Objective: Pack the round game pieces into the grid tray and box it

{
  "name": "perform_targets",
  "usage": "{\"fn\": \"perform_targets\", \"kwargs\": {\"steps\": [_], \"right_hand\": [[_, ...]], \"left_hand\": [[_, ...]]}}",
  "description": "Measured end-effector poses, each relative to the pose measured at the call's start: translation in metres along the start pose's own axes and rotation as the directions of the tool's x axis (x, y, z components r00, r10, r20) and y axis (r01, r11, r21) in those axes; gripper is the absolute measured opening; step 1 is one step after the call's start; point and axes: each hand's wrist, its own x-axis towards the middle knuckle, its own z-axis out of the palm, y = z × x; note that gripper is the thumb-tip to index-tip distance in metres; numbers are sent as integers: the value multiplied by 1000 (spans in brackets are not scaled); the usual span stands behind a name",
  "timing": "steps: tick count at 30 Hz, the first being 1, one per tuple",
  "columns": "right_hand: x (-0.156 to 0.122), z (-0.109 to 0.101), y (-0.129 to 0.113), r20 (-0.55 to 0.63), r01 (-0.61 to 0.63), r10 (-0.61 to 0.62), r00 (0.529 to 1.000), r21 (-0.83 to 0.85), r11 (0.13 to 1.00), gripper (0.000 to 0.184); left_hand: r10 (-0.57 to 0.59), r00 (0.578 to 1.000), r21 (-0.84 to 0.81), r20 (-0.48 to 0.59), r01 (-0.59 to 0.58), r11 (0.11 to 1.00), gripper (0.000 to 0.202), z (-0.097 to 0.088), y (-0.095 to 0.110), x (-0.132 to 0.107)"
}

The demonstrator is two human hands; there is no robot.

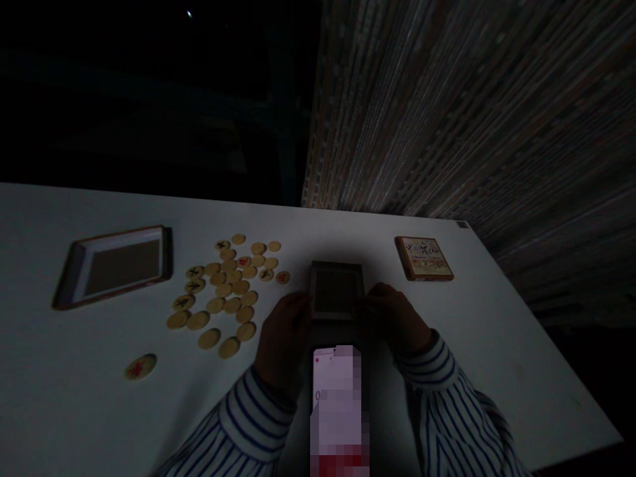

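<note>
Between my two hands is a small square box [336, 291], dark in shadow, with a pale inner border and its hollow side facing me. My left hand [285, 334] grips its left edge with the fingers closed. On the opposite edge, my right hand [397, 317] pinches the box near its lower right corner. Several round wooden xiangqi pieces [224, 290] lie spread to the left of my left hand, some showing black or red characters and others blank side up. One red-marked piece [140, 366] sits apart, nearer to me.
A larger shallow box part [112, 291] lies at the left of the white table [477, 391]. At the right rests a small box with a printed picture lid [426, 257]. A lit phone [338, 404] is between my forearms. Behind the table hangs a striped curtain [422, 112]; the room is dark.
</note>
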Motion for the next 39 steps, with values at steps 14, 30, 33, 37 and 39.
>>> {"fn": "perform_targets", "kwargs": {"steps": [14,30,33,37,39], "right_hand": [[-1,-4,-3,34,11,-11,999,-8,1000,19],[-13,1,3,45,13,-18,999,93,996,33],[-14,4,1,61,14,-17,998,48,999,35],[-12,6,-1,69,14,-13,997,-4,1000,27],[-11,6,-1,67,16,-14,998,-29,999,23]], "left_hand": [[11,1000,28,-19,-11,1000,30,2,-1,1],[6,1000,77,-5,-5,997,30,1,3,1],[23,1000,83,-10,-22,996,30,1,2,1],[41,999,80,-13,-40,996,30,0,2,0],[41,999,81,-12,-40,996,30,0,1,-1]]}}
